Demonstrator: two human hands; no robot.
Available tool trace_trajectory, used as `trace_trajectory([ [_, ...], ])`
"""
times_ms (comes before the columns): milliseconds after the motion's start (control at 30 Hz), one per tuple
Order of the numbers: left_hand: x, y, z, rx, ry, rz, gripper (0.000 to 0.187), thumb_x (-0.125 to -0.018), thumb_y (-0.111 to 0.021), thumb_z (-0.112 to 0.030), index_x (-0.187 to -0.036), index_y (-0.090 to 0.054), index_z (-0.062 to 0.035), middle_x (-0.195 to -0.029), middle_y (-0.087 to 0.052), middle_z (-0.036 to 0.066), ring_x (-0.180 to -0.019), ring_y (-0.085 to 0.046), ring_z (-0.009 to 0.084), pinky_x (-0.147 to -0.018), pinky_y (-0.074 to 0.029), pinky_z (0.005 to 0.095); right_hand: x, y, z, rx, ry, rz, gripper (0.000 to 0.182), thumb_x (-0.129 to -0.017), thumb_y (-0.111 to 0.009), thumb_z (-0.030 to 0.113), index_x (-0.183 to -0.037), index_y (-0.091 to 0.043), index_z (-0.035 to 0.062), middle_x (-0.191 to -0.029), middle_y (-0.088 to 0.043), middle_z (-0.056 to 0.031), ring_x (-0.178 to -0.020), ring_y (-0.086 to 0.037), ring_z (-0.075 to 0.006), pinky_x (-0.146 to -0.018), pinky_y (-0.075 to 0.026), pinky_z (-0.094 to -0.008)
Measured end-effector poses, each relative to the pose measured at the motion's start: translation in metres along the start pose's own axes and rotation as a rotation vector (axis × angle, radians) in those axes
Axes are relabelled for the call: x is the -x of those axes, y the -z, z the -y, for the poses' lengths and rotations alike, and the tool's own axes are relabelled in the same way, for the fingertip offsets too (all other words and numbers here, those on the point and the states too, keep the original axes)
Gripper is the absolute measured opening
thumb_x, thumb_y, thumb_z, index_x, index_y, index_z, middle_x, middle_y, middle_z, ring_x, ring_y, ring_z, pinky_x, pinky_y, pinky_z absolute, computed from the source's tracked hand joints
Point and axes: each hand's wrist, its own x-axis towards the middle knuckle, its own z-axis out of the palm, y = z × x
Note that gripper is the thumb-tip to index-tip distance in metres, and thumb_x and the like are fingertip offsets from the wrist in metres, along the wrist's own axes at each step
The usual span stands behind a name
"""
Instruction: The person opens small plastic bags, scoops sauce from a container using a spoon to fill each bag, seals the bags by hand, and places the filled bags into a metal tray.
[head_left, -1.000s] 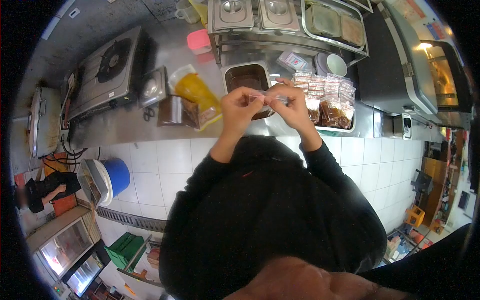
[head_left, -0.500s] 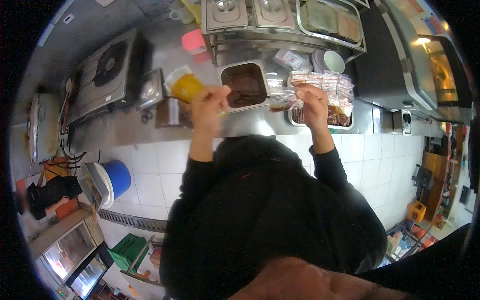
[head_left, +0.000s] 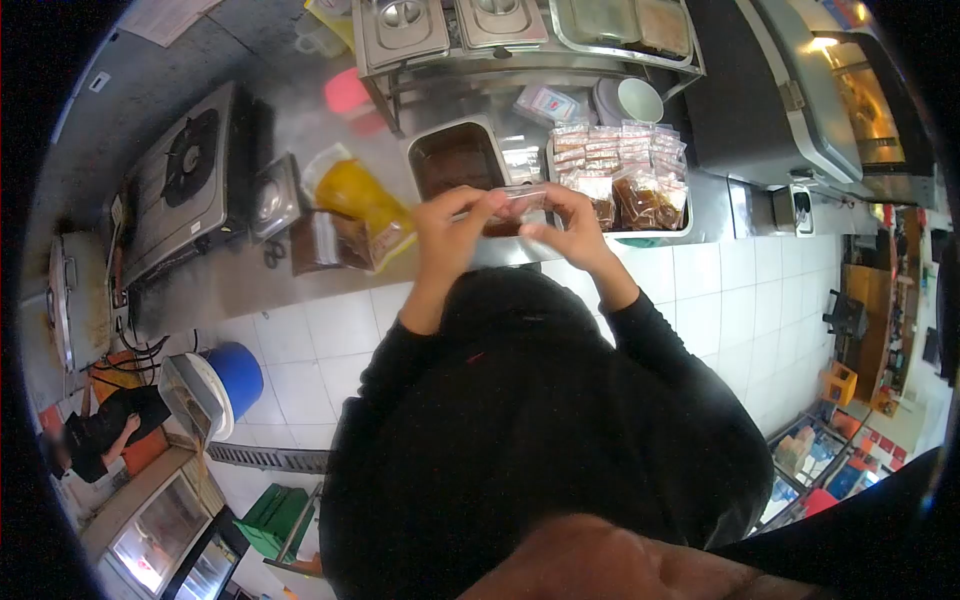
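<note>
A small clear plastic bag (head_left: 522, 203) with brown contents is stretched between my hands at the counter's front edge. My left hand (head_left: 452, 228) pinches its left end, and my right hand (head_left: 578, 232) grips the other end. Behind my left hand stands a steel pan (head_left: 455, 128) of dark brown sauce. Just beyond my right hand, a metal tray (head_left: 660, 236) holds several rows of small filled bags (head_left: 650, 200). To the left of my left hand lies a large plastic bag with yellow contents (head_left: 350, 190), beside a dark brown packet (head_left: 325, 243).
A gas stove (head_left: 185, 165) occupies the left of the counter, near a steel lid (head_left: 273, 197) and scissors (head_left: 275, 255). A rack (head_left: 540, 62) with lidded pans stands behind. A pink container (head_left: 350, 95) and stacked bowls (head_left: 636, 100) sit nearby. Another person (head_left: 115, 425) is at far left.
My left hand has moved right to the small bag, and my right hand has come left with it. The yellow bag, raised near my left hand before, now lies on the counter. The view has shifted.
</note>
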Motion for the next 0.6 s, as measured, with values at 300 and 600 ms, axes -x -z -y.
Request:
trace_trajectory([
  [300, -0.005, 0.009, 0.016, 0.018, 0.009, -0.079, 0.027, -0.095, -0.058, -0.023, -0.115, -0.066, -0.0062, -0.101, -0.066, 0.006, -0.087, -0.057, 0.0090, -0.075, -0.045, 0.0224, 0.005, 0.065, -0.007, 0.319, -0.216, 0.101, 0.009, -0.082, -0.072, 0.008, -0.087, -0.068, 0.0023, -0.088, -0.069, -0.0044, -0.083, -0.065, -0.0106, -0.078, -0.051, -0.0259],
  [600, 0.010, 0.057, 0.032, 0.038, 0.167, -0.268, 0.031, -0.097, -0.056, -0.027, -0.120, -0.063, -0.0077, -0.102, -0.065, 0.003, -0.085, -0.056, 0.0079, -0.073, -0.044, 0.0213, -0.029, 0.118, -0.091, 1.094, 0.217, -0.315, 0.032, -0.070, -0.074, 0.012, -0.101, -0.068, 0.0093, -0.095, -0.068, -0.0121, -0.094, -0.062, -0.0315, -0.083, -0.049, -0.0401],
])
